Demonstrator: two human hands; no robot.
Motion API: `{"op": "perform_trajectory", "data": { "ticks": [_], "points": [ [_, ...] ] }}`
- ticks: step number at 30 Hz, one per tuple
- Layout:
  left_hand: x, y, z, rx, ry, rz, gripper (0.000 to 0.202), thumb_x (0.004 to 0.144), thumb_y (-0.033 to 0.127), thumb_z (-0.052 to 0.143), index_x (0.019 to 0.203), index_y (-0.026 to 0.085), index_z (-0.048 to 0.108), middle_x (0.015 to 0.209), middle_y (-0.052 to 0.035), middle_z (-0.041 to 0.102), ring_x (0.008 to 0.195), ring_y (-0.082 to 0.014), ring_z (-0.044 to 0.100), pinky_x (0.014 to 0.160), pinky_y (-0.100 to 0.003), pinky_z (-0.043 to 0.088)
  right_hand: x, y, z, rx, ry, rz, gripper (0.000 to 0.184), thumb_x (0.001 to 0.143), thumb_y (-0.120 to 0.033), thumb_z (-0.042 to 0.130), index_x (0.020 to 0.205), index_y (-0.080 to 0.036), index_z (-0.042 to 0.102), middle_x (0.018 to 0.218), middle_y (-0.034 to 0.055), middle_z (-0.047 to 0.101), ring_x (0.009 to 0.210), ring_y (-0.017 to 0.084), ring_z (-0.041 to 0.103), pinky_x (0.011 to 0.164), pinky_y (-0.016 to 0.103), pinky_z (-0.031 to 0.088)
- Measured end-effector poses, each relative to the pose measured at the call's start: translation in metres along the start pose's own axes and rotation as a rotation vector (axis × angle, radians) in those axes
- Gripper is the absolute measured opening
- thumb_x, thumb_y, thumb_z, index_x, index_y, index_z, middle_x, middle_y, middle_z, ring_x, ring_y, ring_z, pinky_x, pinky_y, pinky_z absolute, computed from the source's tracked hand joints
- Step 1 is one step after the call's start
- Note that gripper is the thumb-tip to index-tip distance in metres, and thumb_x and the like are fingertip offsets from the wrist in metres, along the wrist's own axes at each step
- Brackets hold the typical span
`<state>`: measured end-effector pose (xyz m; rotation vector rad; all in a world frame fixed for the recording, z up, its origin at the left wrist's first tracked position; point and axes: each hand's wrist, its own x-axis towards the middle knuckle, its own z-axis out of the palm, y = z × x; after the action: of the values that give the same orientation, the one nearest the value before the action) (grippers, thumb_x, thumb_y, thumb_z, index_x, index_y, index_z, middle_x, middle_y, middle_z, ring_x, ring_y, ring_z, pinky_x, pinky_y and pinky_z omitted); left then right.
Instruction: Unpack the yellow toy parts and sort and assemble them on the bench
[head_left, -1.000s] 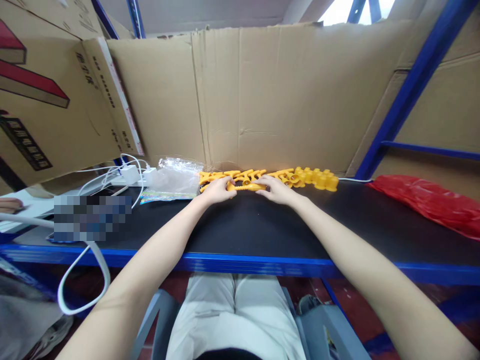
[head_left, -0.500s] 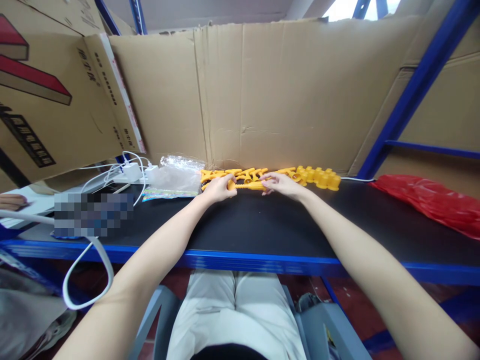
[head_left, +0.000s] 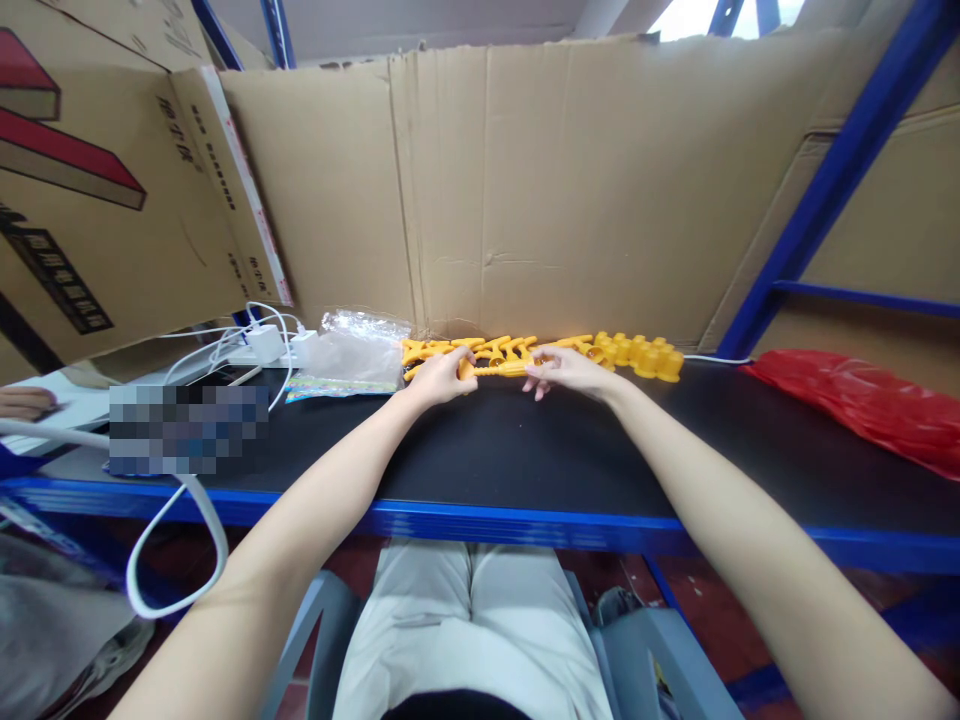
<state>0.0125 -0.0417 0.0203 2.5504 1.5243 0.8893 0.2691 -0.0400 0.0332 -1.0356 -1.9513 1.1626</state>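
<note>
Near the back of the black tabletop, my left hand [head_left: 441,376] is closed on a yellow plastic piece [head_left: 504,370], a thin rod with a rounded end at my thumb. The piece lies roughly level, pointing right. My right hand [head_left: 571,372] is at its other end, with fingers parted and some hanging below it; whether the fingertips touch it is hard to see. Behind both hands lies a row of similar yellow plastic parts [head_left: 499,348], partly covered by my fingers. Yellow cup-shaped pieces [head_left: 654,358] stand grouped beyond my right hand.
A clear plastic bag [head_left: 352,352] lies left of the yellow parts. White chargers [head_left: 264,343] and cables sit further left, near another person's hand [head_left: 26,402]. A red plastic bag [head_left: 855,395] lies at right. A cardboard wall [head_left: 600,200] rises behind the table.
My right hand has loosened and shifted slightly right, its fingers parting at the end of the yellow piece. My left hand keeps its hold, almost unmoved.
</note>
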Motion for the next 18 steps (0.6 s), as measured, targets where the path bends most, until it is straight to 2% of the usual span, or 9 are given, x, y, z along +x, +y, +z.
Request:
{"op": "perform_trajectory", "data": {
  "ticks": [6,9,12,18],
  "points": [
    [0.0006,-0.0008,-0.0007,0.012,0.018,0.011,0.034,0.07,0.033,0.058,0.103,0.021,0.059,0.066,0.0018,0.058,0.059,-0.013,0.049,0.056,-0.024,0.032,0.0024,-0.0027,0.0067,-0.026,0.052,0.037,0.041,0.083,-0.056,0.053,0.081,-0.015,0.053,0.07,0.0095,0.069,0.052,0.012,0.062,0.051,0.024,0.047],
    [0.0016,-0.003,0.0002,0.004,0.025,0.015,0.033,0.07,0.032,0.058,0.102,0.021,0.059,0.065,0.0021,0.056,0.058,-0.0127,0.048,0.056,-0.024,0.032,0.0022,-0.002,0.0056,-0.018,0.036,0.044,0.038,0.08,-0.049,0.061,0.094,-0.015,0.051,0.076,0.0084,0.07,0.057,0.012,0.064,0.053,0.024,0.048],
    [0.0021,-0.0046,0.0003,-0.005,0.026,0.011,0.032,0.071,0.033,0.059,0.101,0.021,0.059,0.064,0.0025,0.054,0.058,-0.0123,0.047,0.056,-0.024,0.031,0.0016,-0.0008,0.0035,-0.009,0.024,0.01,0.048,0.074,-0.038,0.07,0.109,-0.017,0.044,0.078,0.0051,0.07,0.059,0.013,0.064,0.058,0.026,0.049],
    [0.0014,-0.0042,-0.0014,-0.004,0.02,0.014,0.036,0.072,0.041,0.061,0.101,0.019,0.058,0.062,0.003,0.053,0.058,-0.0125,0.046,0.057,-0.024,0.031,0.0025,0.0004,0.0041,-0.061,0.052,-0.032,0.04,0.075,-0.043,0.065,0.102,-0.018,0.048,0.072,0.0035,0.07,0.055,0.013,0.062,0.058,0.028,0.049]
  ]
}}
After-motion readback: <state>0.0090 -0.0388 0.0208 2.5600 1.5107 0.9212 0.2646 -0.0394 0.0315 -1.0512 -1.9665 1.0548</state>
